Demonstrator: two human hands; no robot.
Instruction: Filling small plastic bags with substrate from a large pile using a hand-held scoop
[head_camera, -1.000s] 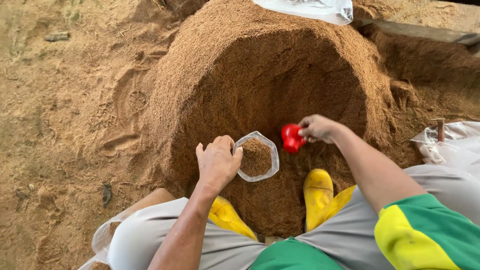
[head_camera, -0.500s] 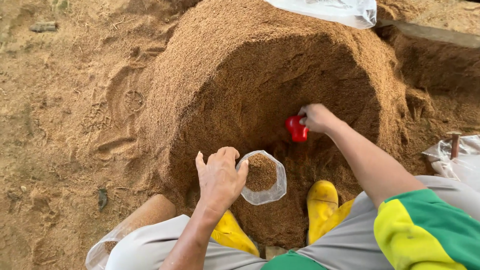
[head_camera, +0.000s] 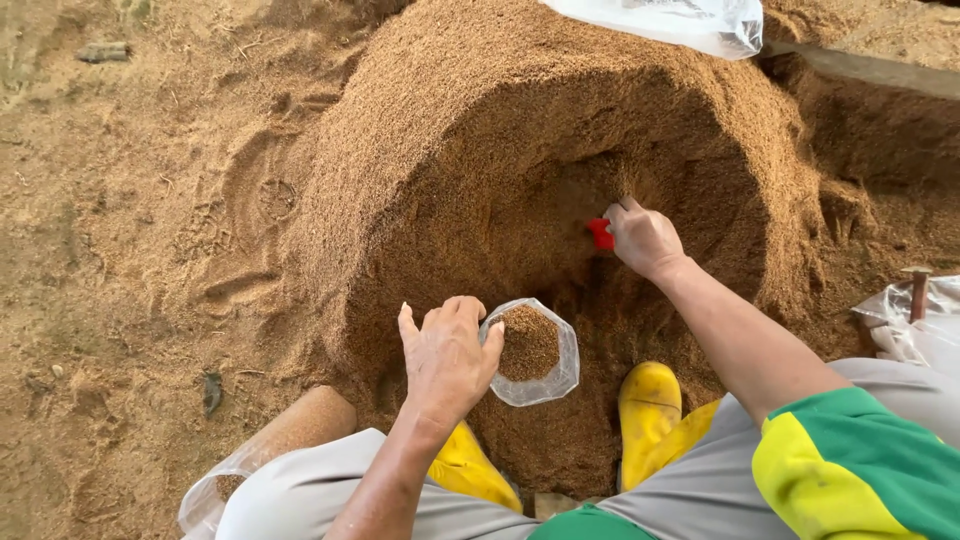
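Observation:
My left hand holds open the mouth of a small clear plastic bag partly filled with brown sawdust. My right hand grips a small red scoop and pushes it into the hollowed face of a big brown sawdust heap. Most of the scoop is hidden by my fingers and the sawdust. The bag sits low in front of the heap, between my knees, a short way below and left of the scoop.
My yellow boots stand at the foot of the heap. A filled clear bag lies by my left leg. Clear plastic sheeting rests on top of the heap, more plastic at the right. Sandy ground stretches left.
My right hand has carried the red scoop up from beside the bag and dug it into the heap. The left hand and bag have stayed in place.

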